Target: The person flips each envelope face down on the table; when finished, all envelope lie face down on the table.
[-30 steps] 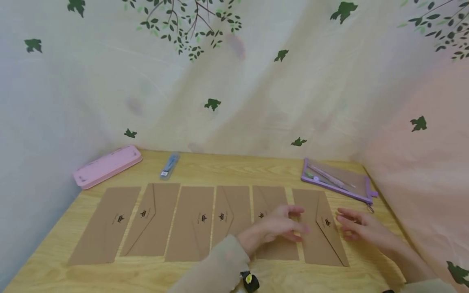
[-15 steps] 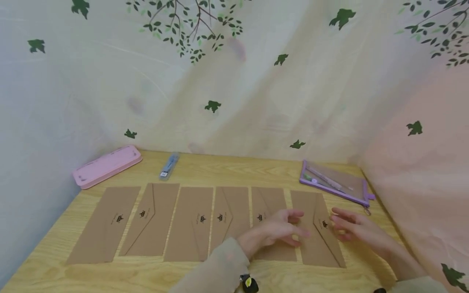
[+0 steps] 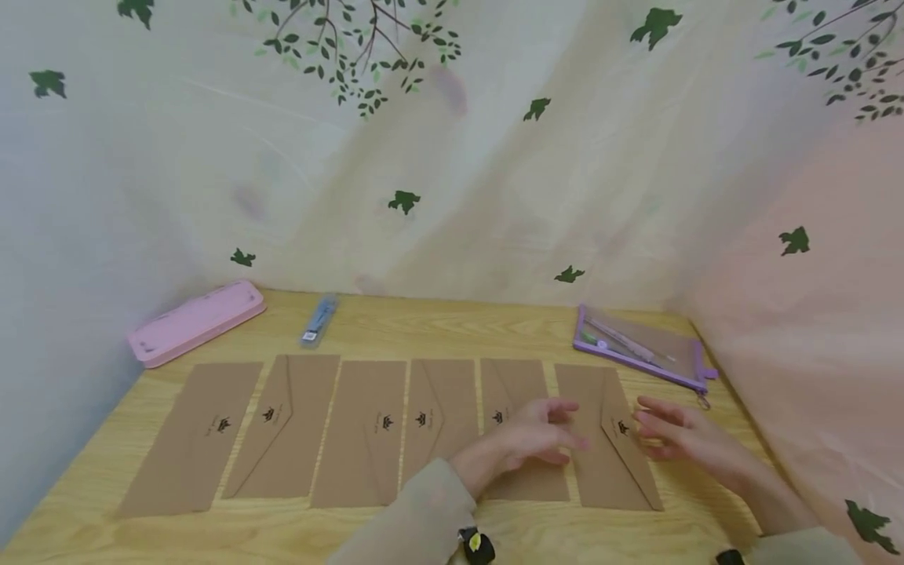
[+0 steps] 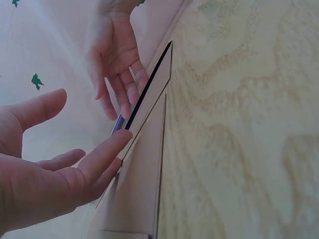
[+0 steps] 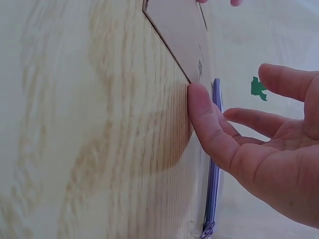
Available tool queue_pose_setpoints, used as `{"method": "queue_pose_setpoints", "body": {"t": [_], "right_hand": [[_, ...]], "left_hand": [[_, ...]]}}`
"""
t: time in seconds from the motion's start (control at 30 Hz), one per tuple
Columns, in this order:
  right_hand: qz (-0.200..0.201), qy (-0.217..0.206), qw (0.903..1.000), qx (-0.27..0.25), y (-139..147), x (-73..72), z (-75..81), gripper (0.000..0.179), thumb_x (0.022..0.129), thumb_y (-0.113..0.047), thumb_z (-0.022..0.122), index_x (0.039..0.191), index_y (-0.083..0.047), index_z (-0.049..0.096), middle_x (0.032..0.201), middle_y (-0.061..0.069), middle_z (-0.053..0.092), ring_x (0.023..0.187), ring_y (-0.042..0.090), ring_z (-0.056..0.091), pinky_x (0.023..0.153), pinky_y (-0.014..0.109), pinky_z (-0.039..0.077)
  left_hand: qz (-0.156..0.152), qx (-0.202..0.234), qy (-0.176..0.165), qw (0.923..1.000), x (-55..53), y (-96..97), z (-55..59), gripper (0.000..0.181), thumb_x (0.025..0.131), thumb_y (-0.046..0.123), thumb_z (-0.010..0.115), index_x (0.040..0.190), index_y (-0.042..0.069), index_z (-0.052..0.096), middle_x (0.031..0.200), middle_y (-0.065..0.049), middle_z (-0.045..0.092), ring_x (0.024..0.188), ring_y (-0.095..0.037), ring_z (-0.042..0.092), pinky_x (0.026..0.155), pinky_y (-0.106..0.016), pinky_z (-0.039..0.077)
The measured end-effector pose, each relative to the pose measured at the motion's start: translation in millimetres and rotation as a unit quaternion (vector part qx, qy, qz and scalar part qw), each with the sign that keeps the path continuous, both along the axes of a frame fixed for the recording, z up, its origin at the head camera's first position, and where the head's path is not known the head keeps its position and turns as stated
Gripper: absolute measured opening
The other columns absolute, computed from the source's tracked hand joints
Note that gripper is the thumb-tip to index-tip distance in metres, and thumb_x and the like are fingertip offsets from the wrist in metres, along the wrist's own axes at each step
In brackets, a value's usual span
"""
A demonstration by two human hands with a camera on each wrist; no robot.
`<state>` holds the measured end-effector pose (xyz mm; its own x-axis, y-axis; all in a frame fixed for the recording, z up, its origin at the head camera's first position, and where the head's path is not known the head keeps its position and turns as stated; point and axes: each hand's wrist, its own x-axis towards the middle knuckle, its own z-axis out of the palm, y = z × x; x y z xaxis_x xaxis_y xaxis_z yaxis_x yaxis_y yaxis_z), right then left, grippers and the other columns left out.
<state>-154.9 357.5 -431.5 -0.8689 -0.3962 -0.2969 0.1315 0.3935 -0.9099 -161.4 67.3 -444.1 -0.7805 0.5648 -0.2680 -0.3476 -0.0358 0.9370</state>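
Several brown paper envelopes, each printed with a small black crown, lie flat in a row across the table. My left hand (image 3: 526, 435) is over the second envelope from the right (image 3: 512, 377), its fingers loosely spread and pointing at the rightmost envelope (image 3: 589, 471). At that envelope's right side is my right hand (image 3: 695, 439), fingertips right at the edge. In the left wrist view the palm of the right hand (image 4: 117, 45) faces the left one, with the envelope (image 4: 154, 92) between them. Nothing is held in either hand. The right wrist view shows relaxed fingers (image 5: 202, 107) beside the envelope (image 5: 174, 30).
Behind the row, a purple-edged clear zip pouch (image 3: 699, 365) with pens inside lies at the back right. A pink pencil case (image 3: 198, 322) and a slim blue packet (image 3: 320, 320) are at the back left. A leaf-printed curtain (image 3: 480, 180) closes off the back and sides.
The head view has shifted slightly, so everything sits a little further left. Both hands and the envelopes keep nearly the same places.
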Motion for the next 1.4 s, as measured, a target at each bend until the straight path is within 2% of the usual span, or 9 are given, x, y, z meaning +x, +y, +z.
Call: {"method": "queue_pose_setpoints", "body": {"t": [0.27, 0.43, 0.57, 0.63, 0.7, 0.87, 1.13, 1.3, 1.4], "right_hand": [[-0.006, -0.004, 1.0000, 0.006, 4.7, 4.3, 3.9, 0.069, 0.111, -0.025, 0.043, 0.153, 0.017, 0.008, 0.153, 0.039, 0.027, 0.133, 0.047, 0.046, 0.095, 0.039, 0.055], [0.014, -0.012, 0.9987, -0.047, 6.8, -1.6, 0.8, 0.066, 0.112, -0.022, 0.040, 0.153, 0.018, 0.006, 0.152, 0.038, 0.031, 0.128, 0.026, 0.056, 0.096, 0.043, 0.054], [0.008, -0.040, 0.9924, -0.116, 10.7, -6.2, -2.5, 0.065, 0.112, -0.020, 0.039, 0.151, 0.018, 0.003, 0.147, 0.019, 0.052, 0.118, 0.014, 0.061, 0.095, 0.049, 0.054], [0.008, -0.054, 0.9882, -0.143, 12.6, -7.0, -4.1, 0.063, 0.112, -0.018, 0.038, 0.151, 0.017, 0.005, 0.143, 0.009, 0.058, 0.118, 0.014, 0.062, 0.096, 0.051, 0.053], [0.011, -0.066, 0.9847, -0.161, 14.0, -7.1, -5.2, 0.059, 0.112, -0.016, 0.039, 0.152, 0.015, 0.010, 0.140, 0.004, 0.061, 0.119, 0.015, 0.062, 0.096, 0.053, 0.052], [0.010, -0.083, 0.9804, -0.179, 17.4, -6.6, -5.7, 0.053, 0.112, -0.017, 0.040, 0.154, 0.009, 0.022, 0.141, 0.005, 0.060, 0.120, 0.018, 0.061, 0.098, 0.053, 0.051], [0.012, -0.098, 0.9746, -0.201, 20.5, -8.1, -7.3, 0.043, 0.112, -0.015, 0.038, 0.151, 0.001, 0.038, 0.139, 0.001, 0.061, 0.121, 0.013, 0.061, 0.100, 0.048, 0.051], [0.016, -0.071, 0.9849, -0.157, 15.0, -10.0, -7.2, 0.058, 0.112, -0.016, 0.039, 0.151, 0.019, 0.014, 0.141, 0.002, 0.058, 0.119, 0.008, 0.060, 0.097, 0.042, 0.054], [0.014, -0.054, 0.9916, -0.117, 10.4, -10.9, -6.4, 0.065, 0.111, -0.017, 0.041, 0.148, 0.023, 0.005, 0.145, 0.012, 0.053, 0.117, 0.008, 0.060, 0.096, 0.039, 0.055]], "left_hand": [[-0.009, 0.002, -0.008, 0.9999, 1.3, 5.7, -1.4, 0.061, 0.084, -0.002, 0.076, 0.141, 0.005, 0.056, 0.144, -0.021, 0.049, 0.115, -0.033, 0.060, 0.090, -0.048, 0.057], [0.015, -0.003, -0.019, 0.9997, 0.4, 6.0, 1.9, 0.061, 0.083, -0.003, 0.077, 0.139, 0.007, 0.058, 0.146, -0.021, 0.047, 0.123, -0.036, 0.055, 0.099, -0.052, 0.051], [0.032, -0.006, -0.011, 0.9994, 3.1, 11.1, 4.0, 0.061, 0.080, -0.005, 0.078, 0.137, 0.008, 0.060, 0.147, -0.022, 0.047, 0.126, -0.037, 0.052, 0.096, -0.051, 0.053], [0.036, -0.010, -0.003, 0.9993, 5.7, 13.9, 4.2, 0.061, 0.079, -0.006, 0.079, 0.136, 0.008, 0.061, 0.146, -0.020, 0.048, 0.122, -0.032, 0.053, 0.091, -0.045, 0.056], [0.038, -0.013, -0.001, 0.9992, 8.3, 16.0, 4.8, 0.062, 0.079, -0.006, 0.079, 0.137, 0.009, 0.062, 0.144, -0.018, 0.049, 0.103, -0.023, 0.058, 0.077, -0.035, 0.057], [0.041, -0.001, -0.010, 0.9991, 11.6, 18.9, 4.7, 0.065, 0.078, -0.008, 0.078, 0.138, 0.010, 0.061, 0.139, -0.014, 0.050, 0.059, -0.009, 0.045, 0.054, -0.020, 0.041], [0.037, -0.002, 0.005, 0.9993, 13.0, 20.0, 4.8, 0.063, 0.078, -0.010, 0.077, 0.135, 0.010, 0.063, 0.137, -0.012, 0.052, 0.061, -0.009, 0.045, 0.053, -0.019, 0.040], [0.038, -0.001, 0.008, 0.9993, 13.7, 19.0, 3.7, 0.061, 0.076, -0.013, 0.075, 0.131, 0.011, 0.065, 0.135, -0.014, 0.052, 0.052, -0.006, 0.041, 0.048, -0.016, 0.036], [0.040, -0.007, 0.008, 0.9991, 13.8, 18.0, 3.8, 0.060, 0.075, -0.013, 0.075, 0.129, 0.012, 0.067, 0.138, -0.016, 0.051, 0.053, -0.006, 0.041, 0.048, -0.016, 0.037]]}}
